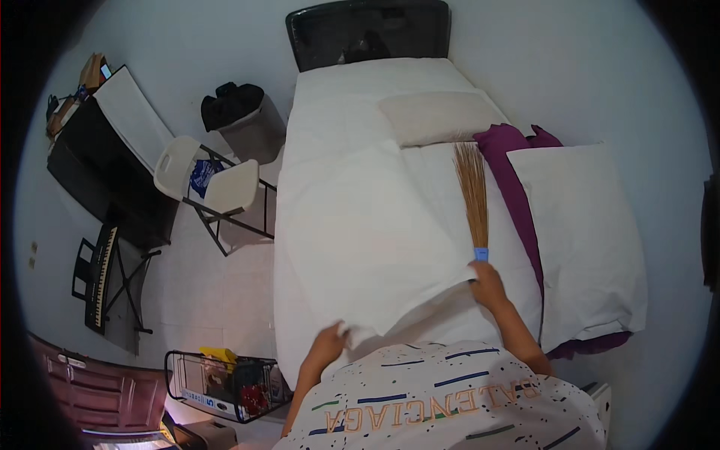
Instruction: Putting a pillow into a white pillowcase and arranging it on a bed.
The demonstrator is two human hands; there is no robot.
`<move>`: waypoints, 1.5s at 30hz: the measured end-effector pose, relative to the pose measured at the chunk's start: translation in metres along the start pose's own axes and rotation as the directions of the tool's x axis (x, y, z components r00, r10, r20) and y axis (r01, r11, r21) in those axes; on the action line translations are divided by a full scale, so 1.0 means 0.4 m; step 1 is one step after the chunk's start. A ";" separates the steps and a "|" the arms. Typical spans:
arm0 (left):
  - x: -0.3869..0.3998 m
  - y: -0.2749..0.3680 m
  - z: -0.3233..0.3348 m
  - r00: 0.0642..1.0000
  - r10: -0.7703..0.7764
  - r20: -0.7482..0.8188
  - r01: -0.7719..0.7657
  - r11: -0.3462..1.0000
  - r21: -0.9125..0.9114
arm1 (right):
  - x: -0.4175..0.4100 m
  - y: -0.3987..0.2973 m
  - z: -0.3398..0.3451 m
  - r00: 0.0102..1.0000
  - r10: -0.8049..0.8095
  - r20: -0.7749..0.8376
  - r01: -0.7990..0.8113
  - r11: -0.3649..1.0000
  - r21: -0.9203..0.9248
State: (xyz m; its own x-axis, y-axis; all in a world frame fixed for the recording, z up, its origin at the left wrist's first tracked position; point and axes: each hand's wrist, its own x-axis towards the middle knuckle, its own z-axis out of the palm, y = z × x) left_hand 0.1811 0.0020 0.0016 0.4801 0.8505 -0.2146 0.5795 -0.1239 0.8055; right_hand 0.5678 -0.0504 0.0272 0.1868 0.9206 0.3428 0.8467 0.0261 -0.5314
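A white bed sheet [360, 242] lies over the bed, its near edge lifted in a raised fold between my hands. My left hand [332, 339] pinches that edge at the lower middle. Farther right, my right hand [487, 283] is closed on the sheet's corner, right at the blue-banded end of a stick broom [474, 197]. The broom's bristles point away from me; whether the hand also grips its handle is hard to tell. A beige pillow [439, 118] rests beyond the bristles. Purple cloth [514, 197] and a large white pillow [585, 242] lie along the right side.
A dark headboard [368, 34] stands against the far wall. Left of the bed are a white folding chair [230, 185], a grey bin [253, 132] topped with black cloth, a keyboard [102, 281] on a stand and a black wire basket [228, 413] holding items.
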 end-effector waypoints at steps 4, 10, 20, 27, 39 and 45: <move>-0.019 -0.102 0.150 0.969 -0.185 0.161 0.103 0.902 0.419 | -0.088 0.115 0.099 0.924 0.243 0.294 -0.233 0.970 -0.071; 0.089 0.034 0.194 0.986 0.150 -0.071 -0.143 0.985 0.099 | -0.038 0.095 0.122 0.823 0.256 0.507 -0.411 0.885 0.220; 0.412 0.158 0.181 0.958 0.064 -0.280 -0.113 0.980 -0.162 | 0.138 0.319 0.213 0.850 0.354 0.390 -0.415 0.906 0.082; 0.590 -0.097 0.274 0.815 0.208 -0.540 0.060 0.898 0.436 | 0.394 0.296 0.277 0.771 0.366 0.521 -0.531 0.821 0.208; 0.617 -0.181 0.290 0.868 0.049 -0.494 0.173 0.903 0.394 | 1.118 0.519 0.643 0.545 0.515 0.662 -0.696 -0.162 0.699; 0.636 -0.201 0.320 0.873 0.077 -0.481 0.130 0.916 0.381 | 1.350 0.482 0.640 0.563 0.769 0.304 -0.685 0.227 0.692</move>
State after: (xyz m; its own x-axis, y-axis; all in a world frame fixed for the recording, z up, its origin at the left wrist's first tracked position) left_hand 0.3410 0.1628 -0.1884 0.1467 0.9792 0.1400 0.8435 -0.1978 0.4994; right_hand 0.7045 0.5515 -0.0883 0.6042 0.6567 -0.4512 -0.2805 -0.3547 -0.8919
